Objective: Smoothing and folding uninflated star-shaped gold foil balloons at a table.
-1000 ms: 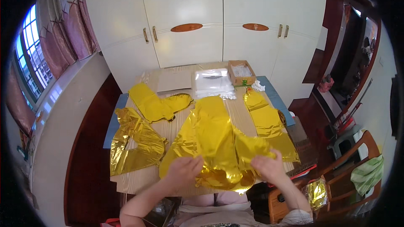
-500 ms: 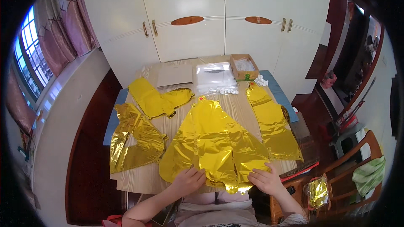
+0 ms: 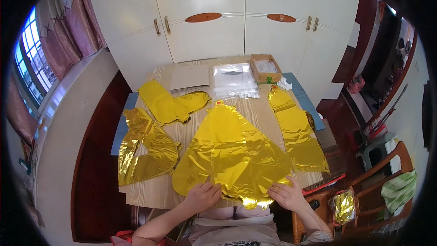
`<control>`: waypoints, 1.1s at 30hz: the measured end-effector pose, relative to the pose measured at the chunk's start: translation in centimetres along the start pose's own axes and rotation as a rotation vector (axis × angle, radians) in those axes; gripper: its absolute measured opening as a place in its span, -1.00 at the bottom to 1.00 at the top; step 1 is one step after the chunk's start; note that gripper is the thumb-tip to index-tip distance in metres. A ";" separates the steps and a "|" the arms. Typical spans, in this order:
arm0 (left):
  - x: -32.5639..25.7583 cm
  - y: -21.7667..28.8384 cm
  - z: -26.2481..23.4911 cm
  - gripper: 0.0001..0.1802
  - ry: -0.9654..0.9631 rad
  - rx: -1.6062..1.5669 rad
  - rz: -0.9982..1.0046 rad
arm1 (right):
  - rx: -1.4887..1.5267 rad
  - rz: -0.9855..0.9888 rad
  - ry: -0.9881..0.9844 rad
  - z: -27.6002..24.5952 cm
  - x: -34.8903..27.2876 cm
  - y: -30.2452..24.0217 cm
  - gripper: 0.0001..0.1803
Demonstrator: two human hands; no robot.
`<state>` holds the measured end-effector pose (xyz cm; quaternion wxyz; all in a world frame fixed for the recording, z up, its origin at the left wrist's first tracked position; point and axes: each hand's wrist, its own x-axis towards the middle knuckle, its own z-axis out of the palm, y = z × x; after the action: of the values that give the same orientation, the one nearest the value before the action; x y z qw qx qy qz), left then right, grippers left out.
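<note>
Head view looked straight down on a wooden table (image 3: 150, 193), and both hands were at its near edge. Left hand (image 3: 202, 196) lay flat with fingers loosely spread, pressing the near left edge of the big gold foil sheet (image 3: 232, 155). Right hand (image 3: 286, 194) rested on the sheet's near right corner, fingers curled lightly over the foil; whether it pinched the edge, I could not tell. That sheet sat spread in the middle of the table, its narrow tip pointing far. Left of it lay a crumpled gold foil piece (image 3: 145, 152), just beside. Farther left and back sat a yellow foil shape (image 3: 166, 102). On the right stretched a long gold strip (image 3: 296, 130). At the far end were a clear plastic bag (image 3: 234, 79) and a small cardboard box (image 3: 265, 67), before white cupboard doors (image 3: 205, 13).
</note>
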<state>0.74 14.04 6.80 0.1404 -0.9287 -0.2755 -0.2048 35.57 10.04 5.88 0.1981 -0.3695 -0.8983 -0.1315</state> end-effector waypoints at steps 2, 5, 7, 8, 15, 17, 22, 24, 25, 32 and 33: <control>0.0 0.0 -0.1 -0.80 -0.011 -0.011 -0.002 | -0.012 -0.011 -0.003 0.1 -0.1 -0.1 -0.78; -0.3 -0.1 0.2 -0.80 -0.025 -0.007 0.007 | -0.002 -0.010 -0.001 0.0 -0.1 -0.3 -0.79; -0.4 0.0 0.3 -0.77 -0.025 -0.049 -0.012 | -0.001 -0.013 0.001 -0.1 0.0 -0.3 -0.80; -0.2 0.1 0.3 -0.75 -0.021 -0.095 -0.035 | -0.001 -0.014 0.003 -0.1 0.0 -0.3 -0.81; 2.9 -1.7 -1.7 -0.56 -0.162 -0.189 -0.189 | 0.028 0.004 -0.010 0.3 -0.2 -0.3 -0.82; 4.4 -4.0 0.7 -0.44 -0.075 -0.201 -0.216 | 0.028 0.001 -0.010 0.4 -0.2 -0.3 -0.82; 8.5 -8.3 5.7 -0.16 -0.209 -0.195 -0.220 | 0.044 0.004 -0.007 0.4 -0.1 -0.3 -0.83; 9.4 -8.8 6.9 -0.09 -0.318 -0.230 -0.223 | 0.043 0.006 -0.007 0.2 0.0 -0.2 -0.84; 9.6 -8.9 7.3 -0.08 -0.327 -0.196 -0.219 | 0.044 0.007 -0.011 0.1 0.1 -0.2 -0.84; 8.3 -8.8 9.2 -0.06 -0.369 -0.128 -0.203 | 0.079 0.033 -0.023 0.0 -0.1 -0.3 -0.84; 8.2 -8.8 9.3 -0.06 -0.360 -0.134 -0.203 | 0.070 0.026 -0.024 0.0 -0.1 -0.3 -0.84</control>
<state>4.78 28.36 3.67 0.0057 -0.9250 -0.3741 -0.0663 35.41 9.80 5.79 0.2018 -0.3757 -0.8997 -0.0927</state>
